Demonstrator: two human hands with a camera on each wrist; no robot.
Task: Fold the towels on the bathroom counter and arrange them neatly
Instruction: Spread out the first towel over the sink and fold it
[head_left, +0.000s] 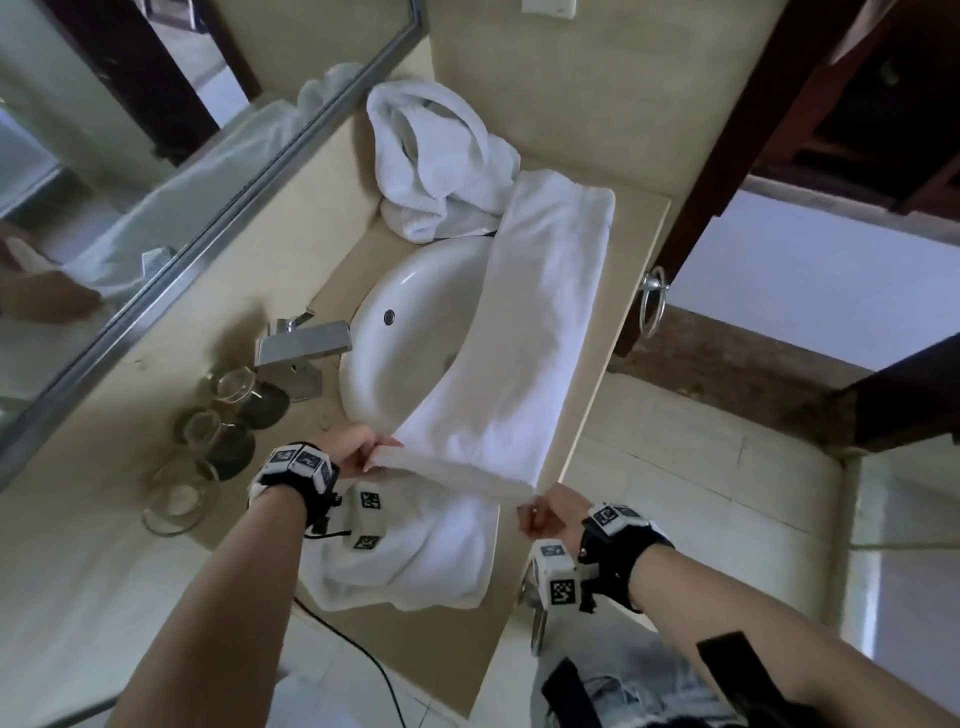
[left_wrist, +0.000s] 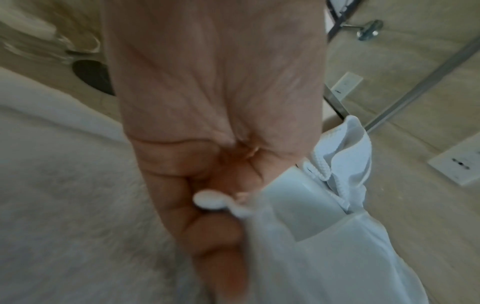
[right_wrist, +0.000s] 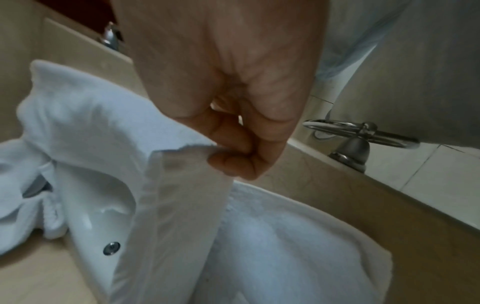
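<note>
A long white towel (head_left: 524, 322), folded lengthwise, stretches over the right side of the sink (head_left: 405, 332) toward the far wall. My left hand (head_left: 358, 454) pinches its near left corner, and my right hand (head_left: 543, 512) pinches its near right corner. In the left wrist view my left hand (left_wrist: 221, 205) has its fingers curled round the towel's edge (left_wrist: 311, 236). In the right wrist view my right hand (right_wrist: 233, 156) grips the towel's hem (right_wrist: 171, 195). A second white towel (head_left: 410, 556) lies rumpled on the counter below my hands. A third, crumpled towel (head_left: 436, 166) sits beyond the sink.
A chrome faucet (head_left: 306, 348) stands left of the sink, with three drinking glasses (head_left: 208, 436) on dark coasters beside it. The mirror (head_left: 130, 171) runs along the left. A towel ring (head_left: 652, 306) hangs off the counter's right edge (head_left: 613, 364), above tiled floor.
</note>
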